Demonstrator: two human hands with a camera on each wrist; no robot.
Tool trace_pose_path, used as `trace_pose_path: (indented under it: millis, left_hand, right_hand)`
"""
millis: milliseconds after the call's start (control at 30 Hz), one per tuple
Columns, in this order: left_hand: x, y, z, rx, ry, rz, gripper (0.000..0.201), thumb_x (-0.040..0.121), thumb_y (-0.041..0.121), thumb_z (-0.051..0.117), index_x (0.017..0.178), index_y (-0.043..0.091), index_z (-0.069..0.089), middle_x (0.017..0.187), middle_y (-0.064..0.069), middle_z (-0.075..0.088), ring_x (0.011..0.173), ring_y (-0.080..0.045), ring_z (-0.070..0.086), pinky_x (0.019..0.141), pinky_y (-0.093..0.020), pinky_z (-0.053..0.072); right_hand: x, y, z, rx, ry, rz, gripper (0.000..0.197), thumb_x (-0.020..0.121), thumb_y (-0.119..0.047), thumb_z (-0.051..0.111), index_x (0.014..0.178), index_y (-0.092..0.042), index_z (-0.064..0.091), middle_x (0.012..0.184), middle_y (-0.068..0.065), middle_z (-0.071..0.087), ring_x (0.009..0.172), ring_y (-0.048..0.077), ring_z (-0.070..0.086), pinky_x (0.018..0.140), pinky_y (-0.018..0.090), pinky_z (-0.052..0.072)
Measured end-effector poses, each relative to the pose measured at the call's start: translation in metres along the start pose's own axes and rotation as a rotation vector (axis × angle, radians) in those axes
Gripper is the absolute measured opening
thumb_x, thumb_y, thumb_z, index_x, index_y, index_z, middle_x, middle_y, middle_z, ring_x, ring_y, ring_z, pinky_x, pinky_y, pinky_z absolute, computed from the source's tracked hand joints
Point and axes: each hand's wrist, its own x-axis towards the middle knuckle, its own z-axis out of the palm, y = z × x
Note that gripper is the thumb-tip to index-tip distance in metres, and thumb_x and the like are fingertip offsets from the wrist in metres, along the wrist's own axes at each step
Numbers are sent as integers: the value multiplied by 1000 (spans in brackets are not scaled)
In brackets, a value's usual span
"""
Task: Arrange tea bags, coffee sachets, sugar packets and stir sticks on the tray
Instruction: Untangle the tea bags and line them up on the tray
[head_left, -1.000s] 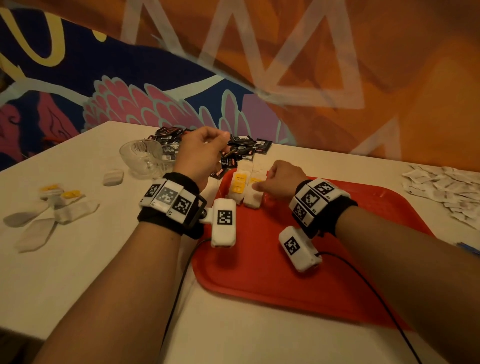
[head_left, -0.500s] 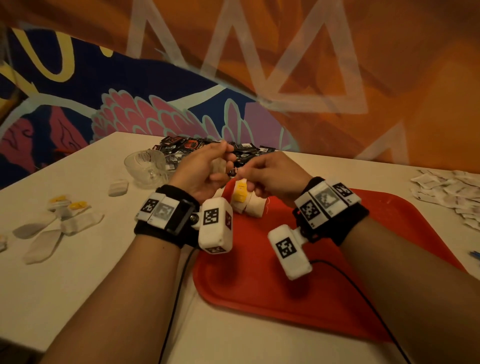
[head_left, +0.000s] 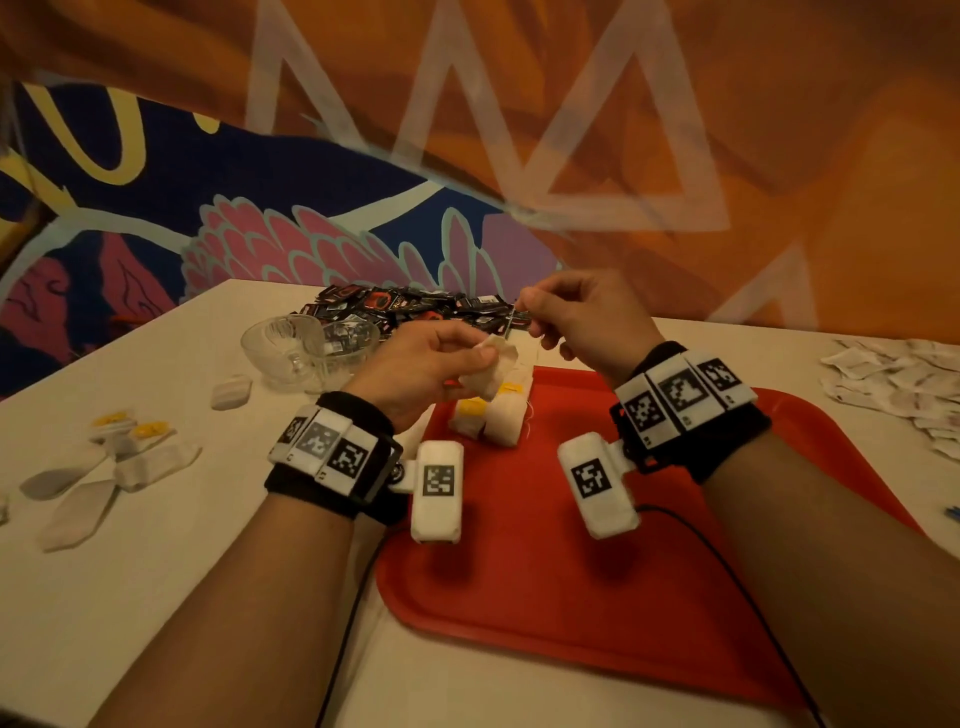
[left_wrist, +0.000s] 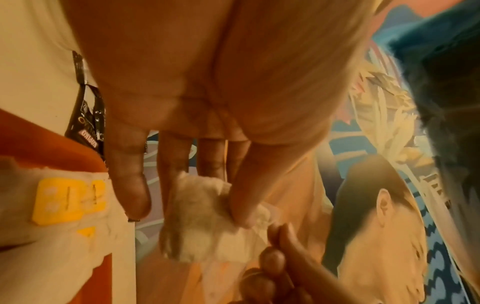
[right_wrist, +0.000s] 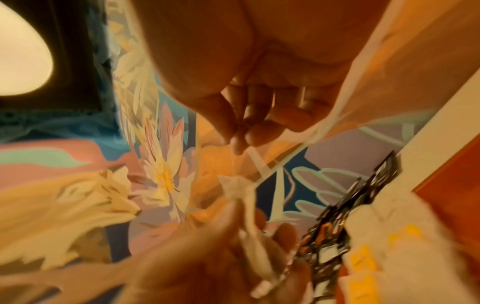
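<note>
The left hand (head_left: 415, 364) has a loose tea bag (head_left: 493, 366) pinched just above the red tray (head_left: 571, 597)'s far-left corner, right over the bags (head_left: 488, 415) already there, while the right hand (head_left: 576, 317), higher and farther back, pinches something tiny, probably its string.

Orange, navy and pink mural wall (head_left: 571, 130), white table (head_left: 171, 561), warm dim light

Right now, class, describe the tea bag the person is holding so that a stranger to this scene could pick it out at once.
Start at the red plastic tray on the white table. Above its far-left corner, where white tea bags with yellow tags lie, the left hand pinches a crumpled white paper tea bag. It alone is in the air, with the right hand pinching something small just beyond it.
</note>
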Motion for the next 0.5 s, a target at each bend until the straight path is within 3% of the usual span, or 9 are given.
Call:
trace_pose_path:
  millis: [133, 200, 267, 367, 433, 500]
  left_hand:
    - [2, 0, -1, -95, 13, 50, 11, 87, 7, 63, 97, 7, 68, 97, -7, 70, 90, -17, 68, 80, -28, 58]
    - [3, 1, -3, -156, 50, 67, 12, 85, 11, 64, 96, 8, 69, 96, -6, 70, 90, -17, 67, 78, -29, 57]
    - [4, 2, -4, -222, 101, 73, 10, 87, 11, 63, 95, 9, 69, 93, -5, 71, 88, -17, 68, 75, -30, 59]
    - [6, 1, -5, -259, 139, 71, 22, 79, 17, 68, 100, 10, 69, 100, -7, 71, 92, -20, 69, 80, -32, 58]
    - [6, 1, -5, -244, 144, 65, 20, 82, 16, 68, 101, 11, 69, 102, -8, 71, 93, -20, 69, 81, -31, 57]
    - [5, 1, -6, -229, 155, 56, 11, 89, 12, 64, 99, 11, 68, 99, -7, 72, 90, -18, 70, 77, -30, 57]
  right_hand:
    - [-1, 14, -4, -260, 20, 32, 8, 88, -16, 66, 92, -19, 72, 87, -9, 67, 79, 6, 61, 76, 28, 47]
    - [-5, 17, -3, -317, -78, 66, 31, 82, -10, 68, 110, -23, 69, 110, -9, 64, 98, 10, 61, 86, 29, 49]
    - [-9, 18, 2, -227, -185, 52, 42, 80, -15, 73, 120, -26, 63, 122, -7, 63, 107, 13, 61, 92, 37, 52]
    - [-16, 16, 14, -123, -207, -11, 29, 81, -34, 77, 108, -27, 69, 103, -5, 73, 94, 10, 69, 83, 35, 56]
    - [-18, 13, 23, -125, -176, -53, 13, 83, -35, 75, 91, -26, 73, 85, -3, 75, 79, 12, 71, 71, 31, 56]
    - [-17, 12, 28, -137, -167, -45, 9, 85, -33, 74, 79, -27, 72, 76, -1, 74, 71, 13, 71, 65, 28, 52]
